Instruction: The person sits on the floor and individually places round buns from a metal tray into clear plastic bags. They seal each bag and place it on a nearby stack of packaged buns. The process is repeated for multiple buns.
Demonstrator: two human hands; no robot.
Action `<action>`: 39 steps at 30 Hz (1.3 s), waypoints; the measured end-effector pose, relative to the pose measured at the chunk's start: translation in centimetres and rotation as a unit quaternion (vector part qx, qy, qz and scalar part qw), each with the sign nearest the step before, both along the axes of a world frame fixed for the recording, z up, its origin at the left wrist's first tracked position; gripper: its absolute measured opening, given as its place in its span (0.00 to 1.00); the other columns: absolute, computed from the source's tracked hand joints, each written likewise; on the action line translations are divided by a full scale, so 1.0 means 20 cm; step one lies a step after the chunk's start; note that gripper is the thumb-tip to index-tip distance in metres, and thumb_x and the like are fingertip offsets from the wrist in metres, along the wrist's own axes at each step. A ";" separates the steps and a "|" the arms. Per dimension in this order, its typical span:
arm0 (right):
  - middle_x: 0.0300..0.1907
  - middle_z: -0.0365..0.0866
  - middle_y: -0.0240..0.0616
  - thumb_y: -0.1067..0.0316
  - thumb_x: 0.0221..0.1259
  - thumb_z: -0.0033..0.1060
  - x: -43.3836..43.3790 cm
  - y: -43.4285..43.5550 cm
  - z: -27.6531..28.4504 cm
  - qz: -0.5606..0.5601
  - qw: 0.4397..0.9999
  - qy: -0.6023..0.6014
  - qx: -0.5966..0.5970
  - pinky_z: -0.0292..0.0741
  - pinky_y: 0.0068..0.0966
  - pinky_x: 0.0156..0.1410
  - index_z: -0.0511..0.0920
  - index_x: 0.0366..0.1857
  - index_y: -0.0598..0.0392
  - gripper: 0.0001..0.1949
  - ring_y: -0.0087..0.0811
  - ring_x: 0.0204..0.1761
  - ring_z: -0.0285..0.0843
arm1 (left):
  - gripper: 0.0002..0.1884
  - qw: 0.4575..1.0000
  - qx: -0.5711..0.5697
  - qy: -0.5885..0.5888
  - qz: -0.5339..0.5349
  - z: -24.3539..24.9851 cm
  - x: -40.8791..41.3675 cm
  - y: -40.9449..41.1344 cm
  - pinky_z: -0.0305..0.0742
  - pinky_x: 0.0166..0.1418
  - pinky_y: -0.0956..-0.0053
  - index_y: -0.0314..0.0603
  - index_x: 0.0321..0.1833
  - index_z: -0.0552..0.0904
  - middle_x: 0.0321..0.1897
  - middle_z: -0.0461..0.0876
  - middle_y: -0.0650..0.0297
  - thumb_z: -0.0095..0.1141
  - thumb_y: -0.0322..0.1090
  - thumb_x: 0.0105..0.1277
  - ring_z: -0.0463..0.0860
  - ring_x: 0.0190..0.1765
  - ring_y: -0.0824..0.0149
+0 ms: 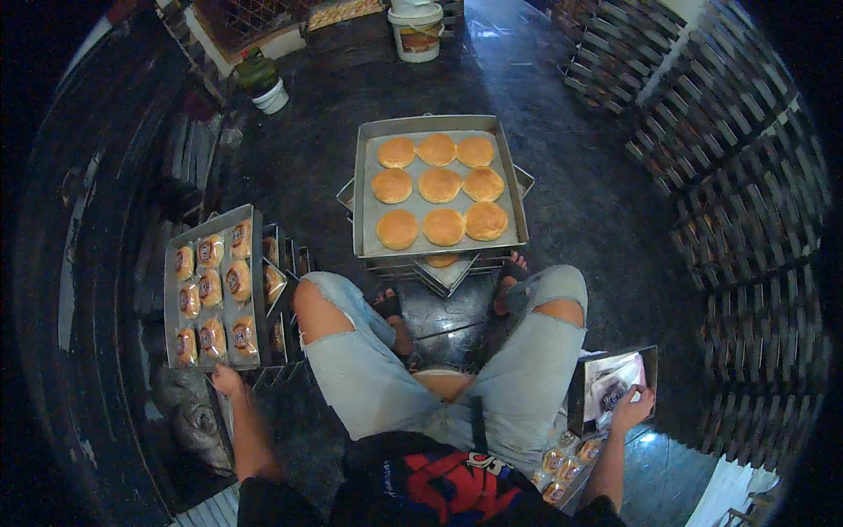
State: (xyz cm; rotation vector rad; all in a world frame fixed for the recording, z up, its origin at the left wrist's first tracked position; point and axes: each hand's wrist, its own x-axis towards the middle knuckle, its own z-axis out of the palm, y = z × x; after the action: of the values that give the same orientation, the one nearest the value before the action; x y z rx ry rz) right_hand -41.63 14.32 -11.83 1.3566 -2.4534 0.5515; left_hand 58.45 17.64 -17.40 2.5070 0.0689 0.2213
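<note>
Round golden buns (439,185) lie in rows on a lined metal baking tray (359,197), which tops a stack before my knees. My left hand (228,380) is at the near edge of another metal tray (168,309) on the left; its fingers are partly hidden, so its grip cannot be told. That tray holds individually wrapped buns (209,288) in clear printed bags. At the right, my right hand (633,403) reaches into an open box (649,359) of printed plastic bags (612,388), fingertips at the bags. Whether it grips one is unclear.
More wrapped buns (562,466) lie in a container beside my right thigh. Further trays sit under both top trays, some turned at an angle. A lidded white bucket (416,33) and a green gas cylinder (257,71) stand beyond. Stacked slatted racks (744,197) line the right side.
</note>
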 end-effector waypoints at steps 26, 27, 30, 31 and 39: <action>0.39 0.87 0.35 0.66 0.72 0.67 1.69 -0.79 0.79 0.301 0.738 -0.604 -0.009 0.77 0.24 0.49 0.84 0.42 0.58 0.07 0.25 0.40 0.83 | 0.10 0.611 -0.371 0.508 -0.482 0.74 -2.21 -0.88 0.70 0.26 0.79 0.42 0.40 0.81 0.30 0.81 0.70 0.58 0.38 0.80 0.77 0.28 0.79; 0.39 0.87 0.35 0.65 0.74 0.65 1.74 -0.87 0.79 0.314 0.745 -0.588 -0.010 0.77 0.24 0.48 0.84 0.43 0.58 0.08 0.25 0.40 0.83 | 0.11 0.624 -0.368 0.530 -0.440 0.69 -2.11 -0.91 0.68 0.24 0.79 0.43 0.38 0.81 0.28 0.80 0.71 0.58 0.39 0.81 0.76 0.26 0.79; 0.43 0.87 0.39 0.53 0.81 0.53 1.91 -1.23 0.57 0.285 0.558 -0.779 -0.020 0.77 0.28 0.51 0.83 0.49 0.58 0.17 0.30 0.42 0.83 | 0.14 0.632 -0.445 0.553 -0.311 0.52 -2.00 -0.96 0.64 0.22 0.78 0.46 0.37 0.79 0.22 0.75 0.73 0.56 0.44 0.81 0.70 0.19 0.78; 0.45 0.88 0.39 0.57 0.79 0.56 1.99 -1.36 0.50 0.261 0.655 -0.706 0.071 0.78 0.30 0.55 0.82 0.53 0.60 0.16 0.33 0.47 0.84 | 0.14 0.635 -0.456 0.570 -0.252 0.53 -1.99 -0.98 0.63 0.21 0.78 0.46 0.38 0.79 0.21 0.74 0.72 0.56 0.45 0.82 0.69 0.18 0.78; 0.57 0.80 0.52 0.55 0.59 0.76 2.49 -2.19 -0.10 0.637 0.695 -0.262 0.207 0.77 0.38 0.65 0.75 0.67 0.60 0.34 0.46 0.56 0.82 | 0.16 0.542 -0.478 0.663 -0.195 0.51 -2.05 -1.05 0.65 0.21 0.76 0.46 0.40 0.79 0.28 0.79 0.67 0.50 0.48 0.84 0.71 0.19 0.75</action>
State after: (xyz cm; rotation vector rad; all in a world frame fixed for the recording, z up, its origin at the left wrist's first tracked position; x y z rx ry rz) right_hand 8.21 -29.50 -13.80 3.4664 -1.5033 0.6949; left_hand 17.44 -3.34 -7.12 0.9834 0.1684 -1.5075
